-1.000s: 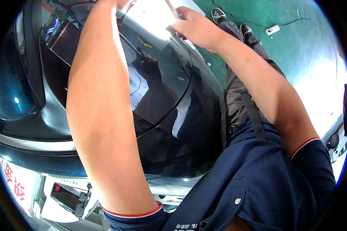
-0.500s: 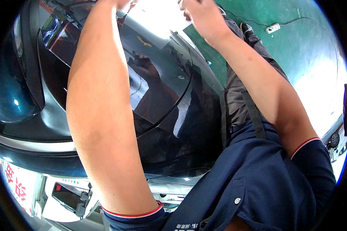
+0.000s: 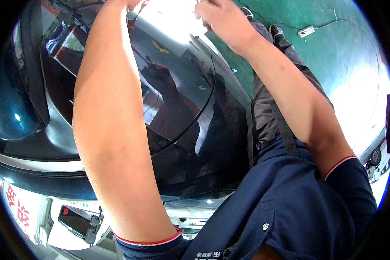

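Observation:
At the top edge, my left hand [image 3: 135, 4] is partly cut off by the frame. Its visible fingers are curled beside a bright white sheet-like surface [image 3: 167, 21], washed out by glare. My right hand [image 3: 225, 21] is at the far side of that surface, its fingers bent together at the white edge and somewhat blurred. What either hand grips is too bright or too hidden to make out. Below both hands lies a glossy dark car body panel [image 3: 182, 99], reflecting an arm and hand. A curved seam crosses it.
A car side mirror [image 3: 15, 110] juts out at the left, above a silver trim strip [image 3: 39, 161]. A white power strip [image 3: 306, 31] with a cord lies on the green floor [image 3: 290, 13]. Red-marked signage [image 3: 18, 206] and a dark device [image 3: 76, 220] are at the lower left.
My right hand has shifted slightly left and its fingers have turned inward. My left forearm has moved slightly left. The reflections on the panel have moved too.

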### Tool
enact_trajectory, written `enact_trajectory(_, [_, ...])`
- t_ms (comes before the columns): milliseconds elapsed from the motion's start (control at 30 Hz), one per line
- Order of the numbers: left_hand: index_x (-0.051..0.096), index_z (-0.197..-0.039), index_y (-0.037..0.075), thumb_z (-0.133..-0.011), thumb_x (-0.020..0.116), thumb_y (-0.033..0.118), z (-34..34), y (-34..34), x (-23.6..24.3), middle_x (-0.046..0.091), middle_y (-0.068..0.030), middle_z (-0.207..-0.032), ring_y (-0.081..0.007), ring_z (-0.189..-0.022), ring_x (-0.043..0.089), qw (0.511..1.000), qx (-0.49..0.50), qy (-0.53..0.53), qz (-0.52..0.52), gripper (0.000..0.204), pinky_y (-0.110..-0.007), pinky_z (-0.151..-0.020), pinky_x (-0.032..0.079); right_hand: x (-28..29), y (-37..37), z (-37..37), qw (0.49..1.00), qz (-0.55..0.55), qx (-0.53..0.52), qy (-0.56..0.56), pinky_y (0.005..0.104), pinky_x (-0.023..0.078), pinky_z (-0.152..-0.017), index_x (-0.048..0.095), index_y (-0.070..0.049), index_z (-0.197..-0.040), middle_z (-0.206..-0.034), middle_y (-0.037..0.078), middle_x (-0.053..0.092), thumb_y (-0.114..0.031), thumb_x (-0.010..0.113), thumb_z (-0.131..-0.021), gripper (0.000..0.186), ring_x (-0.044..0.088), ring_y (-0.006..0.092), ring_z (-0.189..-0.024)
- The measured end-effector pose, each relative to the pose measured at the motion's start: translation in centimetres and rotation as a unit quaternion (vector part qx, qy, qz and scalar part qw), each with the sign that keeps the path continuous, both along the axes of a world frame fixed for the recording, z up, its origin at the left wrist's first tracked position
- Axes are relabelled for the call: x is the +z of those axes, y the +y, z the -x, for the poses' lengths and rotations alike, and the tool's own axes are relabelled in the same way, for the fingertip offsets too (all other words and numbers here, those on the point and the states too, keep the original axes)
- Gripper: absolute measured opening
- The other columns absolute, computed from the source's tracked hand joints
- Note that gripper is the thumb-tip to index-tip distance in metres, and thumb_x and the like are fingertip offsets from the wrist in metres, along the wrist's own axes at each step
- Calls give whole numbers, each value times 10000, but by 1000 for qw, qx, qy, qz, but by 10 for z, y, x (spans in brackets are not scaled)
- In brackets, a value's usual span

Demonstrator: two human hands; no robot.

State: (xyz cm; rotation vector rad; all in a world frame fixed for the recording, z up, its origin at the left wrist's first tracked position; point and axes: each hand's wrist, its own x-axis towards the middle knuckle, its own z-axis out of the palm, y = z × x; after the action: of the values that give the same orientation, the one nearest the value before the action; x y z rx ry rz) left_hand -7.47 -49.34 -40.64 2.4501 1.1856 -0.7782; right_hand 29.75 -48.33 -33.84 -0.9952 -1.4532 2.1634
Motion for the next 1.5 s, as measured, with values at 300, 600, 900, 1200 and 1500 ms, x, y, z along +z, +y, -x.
enact_trajectory(300, [727, -994, -73, -841, 655, 20, -24, 3, 15, 735, -174, -833, -272, -708, 699, 631, 687, -324, 159, 193, -416, -624, 545, -15, 2, 2, 999, -1, -41, 32, 324, 531, -694, 670, 43, -1105, -897, 107, 700, -357, 673, -920, 440, 652, 171, -806])
enact_trajectory(600, [729, -982, -52, -819, 616, -36, -79, 17, 58, 713, -175, -782, -268, -647, 661, 655, 715, -240, 47, 199, -412, -599, 530, -19, 8, 3, 991, 39, -111, 56, 318, 519, -707, 683, 39, -1067, -872, 106, 683, -411, 641, -918, 475, 637, 178, -787])
enact_trajectory(900, [737, -944, -37, -778, 659, -54, -72, 12, 59, 723, -133, -829, -243, -686, 655, 681, 683, -261, -41, 184, -387, -627, 519, -14, 16, 1, 997, 3, -59, -54, 318, 495, -695, 651, 20, -1025, -826, 93, 649, -342, 617, -945, 372, 607, 164, -749])
enact_trajectory(1200, [722, -903, -27, -767, 629, -44, -39, -1, 37, 683, -154, -735, -257, -586, 616, 609, 729, -295, 103, 166, -416, -527, 482, 2, -1, 3, 990, -46, 119, -53, 347, 529, -721, 674, 43, -1069, -865, 135, 704, -360, 625, -950, 424, 662, 185, -762])
enact_trajectory(1500, [722, -881, -12, -785, 615, -21, -71, 4, 53, 659, -141, -683, -252, -558, 596, 641, 724, -252, 29, 144, -420, -505, 460, -9, 3, 5, 996, 5, 82, -46, 317, 498, -707, 689, 18, -1069, -898, 99, 695, -395, 665, -888, 451, 622, 167, -783])
